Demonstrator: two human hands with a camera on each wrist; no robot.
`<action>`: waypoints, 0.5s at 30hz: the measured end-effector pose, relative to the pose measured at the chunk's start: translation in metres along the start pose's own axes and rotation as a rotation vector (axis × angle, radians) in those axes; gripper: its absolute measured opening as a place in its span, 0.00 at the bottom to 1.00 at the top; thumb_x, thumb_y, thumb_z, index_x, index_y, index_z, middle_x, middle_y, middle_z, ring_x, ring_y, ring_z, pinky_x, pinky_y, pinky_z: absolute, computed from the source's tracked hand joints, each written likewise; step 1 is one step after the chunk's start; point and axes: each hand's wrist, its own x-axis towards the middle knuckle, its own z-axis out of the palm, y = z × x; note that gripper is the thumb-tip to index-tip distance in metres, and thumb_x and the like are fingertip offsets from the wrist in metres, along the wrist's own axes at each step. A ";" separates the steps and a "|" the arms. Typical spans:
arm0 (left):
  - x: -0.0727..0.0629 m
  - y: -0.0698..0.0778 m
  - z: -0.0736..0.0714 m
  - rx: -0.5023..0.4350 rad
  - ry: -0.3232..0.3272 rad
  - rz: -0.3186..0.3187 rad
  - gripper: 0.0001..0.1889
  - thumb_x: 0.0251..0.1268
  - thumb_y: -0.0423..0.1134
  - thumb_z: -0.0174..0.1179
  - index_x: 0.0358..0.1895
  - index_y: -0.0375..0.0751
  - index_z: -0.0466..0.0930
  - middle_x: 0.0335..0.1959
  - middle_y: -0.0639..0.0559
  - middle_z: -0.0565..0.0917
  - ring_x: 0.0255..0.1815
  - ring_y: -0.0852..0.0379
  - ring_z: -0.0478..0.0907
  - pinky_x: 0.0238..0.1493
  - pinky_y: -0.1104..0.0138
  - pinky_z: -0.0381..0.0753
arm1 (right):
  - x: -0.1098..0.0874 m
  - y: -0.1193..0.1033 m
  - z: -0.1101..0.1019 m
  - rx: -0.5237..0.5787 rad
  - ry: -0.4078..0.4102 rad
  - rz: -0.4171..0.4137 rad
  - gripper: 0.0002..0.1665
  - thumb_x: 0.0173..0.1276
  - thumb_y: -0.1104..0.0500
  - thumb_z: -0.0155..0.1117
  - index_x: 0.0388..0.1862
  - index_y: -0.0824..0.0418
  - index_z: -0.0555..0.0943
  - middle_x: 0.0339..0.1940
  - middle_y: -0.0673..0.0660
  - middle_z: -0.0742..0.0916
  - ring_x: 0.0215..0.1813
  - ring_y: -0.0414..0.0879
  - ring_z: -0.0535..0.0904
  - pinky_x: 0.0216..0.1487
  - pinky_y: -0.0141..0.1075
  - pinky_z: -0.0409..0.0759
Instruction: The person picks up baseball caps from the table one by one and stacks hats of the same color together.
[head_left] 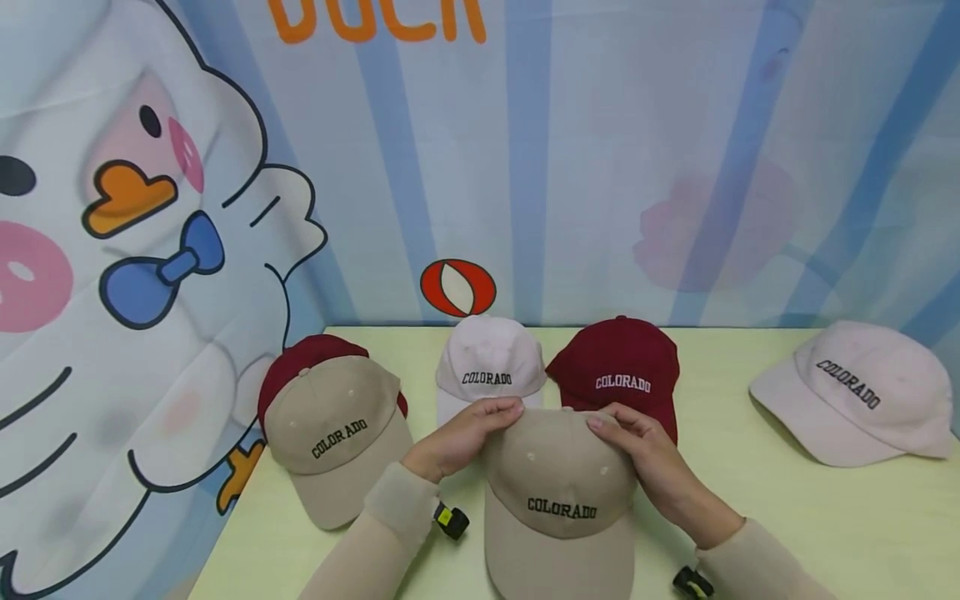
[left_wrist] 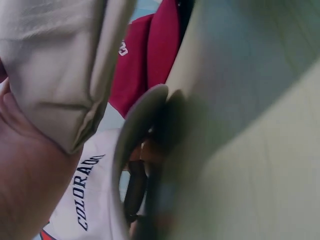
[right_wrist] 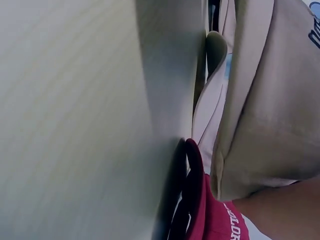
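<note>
Both hands hold a beige baseball cap (head_left: 561,475) with dark COLORADO lettering, its brim pointing down toward the near edge of the head view. My left hand (head_left: 468,433) grips the crown's upper left, thumb along the top. At the upper right, my right hand (head_left: 660,467) pinches the crown between thumb and fingers. Behind the held cap stand a pale pink cap (head_left: 489,358) and a dark red cap (head_left: 626,358), their lower parts partly hidden. In the left wrist view the beige fabric (left_wrist: 55,65) hangs over the palm; in the right wrist view the cap's side (right_wrist: 280,110) shows above the table.
At the left, another beige cap (head_left: 337,450) sits over a dark red cap (head_left: 311,348). A second pale pink cap (head_left: 862,400) lies at the far right of the pale yellow table (head_left: 810,525). A printed cartoon backdrop (head_left: 585,167) rises along the table's back and left sides.
</note>
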 end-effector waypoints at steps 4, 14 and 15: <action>0.002 -0.003 0.000 -0.007 0.035 0.009 0.12 0.82 0.48 0.50 0.39 0.55 0.82 0.37 0.62 0.79 0.49 0.63 0.72 0.54 0.67 0.72 | 0.002 0.002 -0.001 -0.027 -0.009 0.022 0.09 0.77 0.48 0.63 0.45 0.47 0.87 0.49 0.40 0.89 0.52 0.39 0.82 0.54 0.32 0.78; 0.002 -0.009 -0.001 0.003 0.057 0.010 0.15 0.84 0.48 0.48 0.36 0.52 0.80 0.37 0.60 0.77 0.49 0.62 0.71 0.56 0.67 0.70 | 0.005 0.005 0.001 -0.072 0.021 0.103 0.11 0.76 0.46 0.64 0.45 0.49 0.88 0.48 0.45 0.86 0.54 0.42 0.80 0.60 0.37 0.74; 0.001 -0.009 -0.001 0.006 0.054 0.009 0.15 0.84 0.48 0.47 0.37 0.52 0.80 0.37 0.60 0.78 0.48 0.62 0.72 0.56 0.67 0.71 | 0.005 0.005 0.001 -0.073 0.025 0.106 0.11 0.76 0.46 0.64 0.45 0.49 0.88 0.48 0.45 0.86 0.54 0.42 0.79 0.60 0.37 0.74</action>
